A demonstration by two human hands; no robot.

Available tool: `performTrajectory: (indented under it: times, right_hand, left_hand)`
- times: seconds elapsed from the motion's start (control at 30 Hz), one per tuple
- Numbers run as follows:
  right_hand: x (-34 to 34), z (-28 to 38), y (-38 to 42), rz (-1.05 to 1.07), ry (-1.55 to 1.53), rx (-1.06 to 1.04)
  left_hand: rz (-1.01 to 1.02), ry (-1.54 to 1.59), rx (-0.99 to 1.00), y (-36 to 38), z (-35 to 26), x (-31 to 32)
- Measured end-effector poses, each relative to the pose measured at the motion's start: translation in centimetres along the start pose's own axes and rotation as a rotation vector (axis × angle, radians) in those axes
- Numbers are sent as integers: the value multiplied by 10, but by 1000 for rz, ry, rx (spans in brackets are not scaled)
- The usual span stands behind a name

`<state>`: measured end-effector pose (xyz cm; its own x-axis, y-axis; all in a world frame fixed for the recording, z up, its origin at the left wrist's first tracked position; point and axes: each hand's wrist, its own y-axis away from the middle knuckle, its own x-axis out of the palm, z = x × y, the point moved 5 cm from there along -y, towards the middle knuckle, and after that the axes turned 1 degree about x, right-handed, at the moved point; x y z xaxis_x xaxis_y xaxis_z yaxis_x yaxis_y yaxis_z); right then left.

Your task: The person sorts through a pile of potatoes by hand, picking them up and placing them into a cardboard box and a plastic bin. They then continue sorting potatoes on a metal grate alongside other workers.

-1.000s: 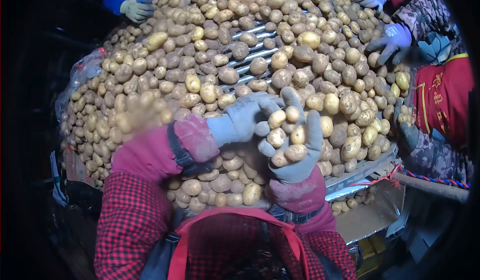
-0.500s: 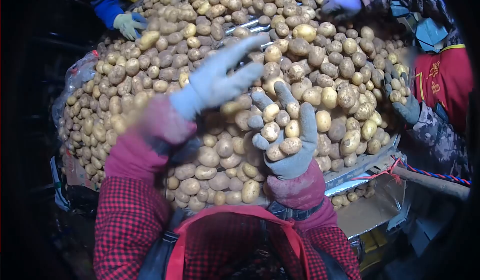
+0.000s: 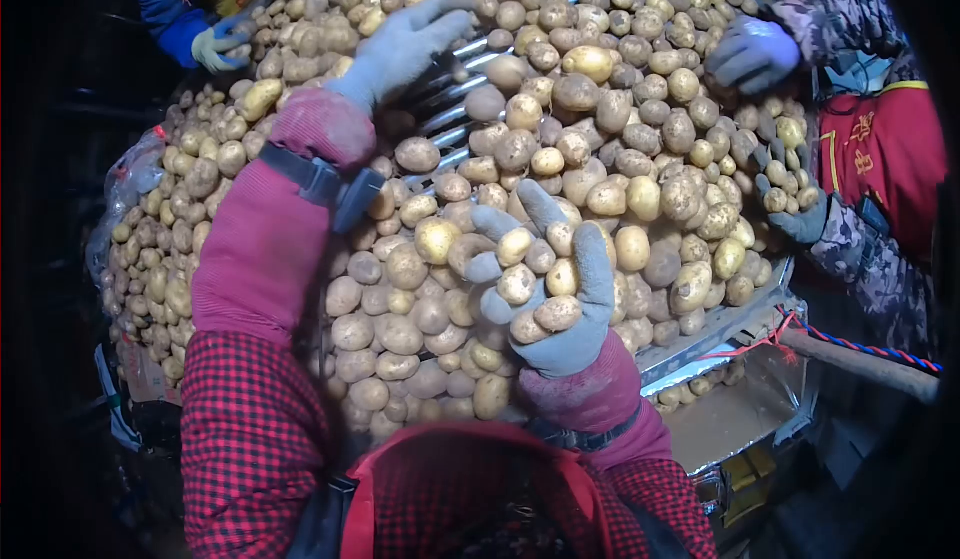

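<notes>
My left hand [image 3: 405,49], in a grey-blue work glove, reaches far over the heap of potatoes [image 3: 655,144]. Its fingers are stretched out and slightly bent, pointing right, at the edge of a gap where metal rollers [image 3: 450,138] show. Nothing shows in its grasp, though its palm side is hidden. Closer to my body, my right hand [image 3: 570,344] is turned palm up, with several small potatoes [image 3: 557,313] cupped in the palm and between the fingers. Larger potatoes lie under and around this hand.
Across the heap at upper left, a co-worker's gloved hand [image 3: 220,46] touches potatoes. At right, another person's purple-lit glove [image 3: 755,55] rests on the heap, and a dark glove [image 3: 800,221] holds several small potatoes. A metal edge [image 3: 715,324], wooden pole [image 3: 860,364] and plastic bag [image 3: 130,194] border it.
My left hand has moved forward and left, and more rollers show beneath it. My right hand keeps its potatoes, shifting slightly left. The purple-lit glove at right has moved right and down.
</notes>
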<state>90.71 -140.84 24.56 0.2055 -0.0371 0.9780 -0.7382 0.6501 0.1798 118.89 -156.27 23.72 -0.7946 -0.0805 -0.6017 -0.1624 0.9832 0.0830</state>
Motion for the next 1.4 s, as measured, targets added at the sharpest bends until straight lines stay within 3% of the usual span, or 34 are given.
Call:
performTrajectory:
  times: [0.03, 0.07, 0.1, 0.17, 0.23, 0.4, 0.5, 0.57, 0.7, 0.8, 0.83, 0.9, 1.0, 1.03, 1.1, 1.17, 1.23, 1.3, 1.33, 1.4]
  right_hand:
    - [1, 0, -1, 5, 7, 2]
    - [0, -1, -1, -9, -14, 13]
    - [0, -1, 0, -22, -39, 22]
    - [3, 0, 1, -24, -50, 26]
    - [1, -1, -1, -29, -64, 25]
    - [0, 0, -3, -30, -115, 44]
    - [-3, -3, -2, 19, -117, 53]
    - [-3, 1, 0, -61, 255, -6]
    - [-9, -8, 3, -174, -21, 121]
    - [1, -6, 0, -154, 22, 87]
    - [4, -4, -2, -130, 44, 63]
    - [-7, -7, -3, -103, -40, 55]
    - [-16, -15, -6, -10, -233, 30]
    - [-13, -13, -7, 56, -332, 7]
    - [-3, -6, -8, 84, -349, 34]
    - [-5, -4, -5, -23, 6, 25]
    - [-2, -1, -2, -49, -35, 41]
    - [2, 2, 0, -84, -79, 52]
    - [5, 3, 2, -102, -75, 97]
    - [5, 0, 4, -106, -116, 167]
  left_hand:
    - [-69, 68, 35, -3, -7, -15]
    - [-63, -257, 45, 1, -14, -24]
    - [-69, -253, 46, 5, -15, -22]
    - [163, -800, 47, 9, -4, -3]
    - [227, -834, 183, 2, 20, 18]
    - [196, -962, 67, -24, 15, 43]
    - [224, -908, 127, -25, 11, 42]
    - [172, -879, 213, -25, 21, 40]
    - [174, -482, 501, -20, -10, 44]
    - [225, -599, 331, -9, -33, 67]
    - [194, -600, 333, -3, -33, 71]
    - [80, -465, 535, 8, -26, 74]
    - [207, -437, 423, 17, -30, 74]
    - [108, -485, 520, 32, -37, 74]
    - [376, -712, 401, 51, -53, 78]
    - [174, -629, 627, 75, -71, 75]
    - [368, -395, 561, 78, -80, 65]
    - [282, -167, 300, 66, -72, 53]
    - [162, -429, 455, 49, -61, 46]
    - [130, -717, 411, 12, -29, 41]
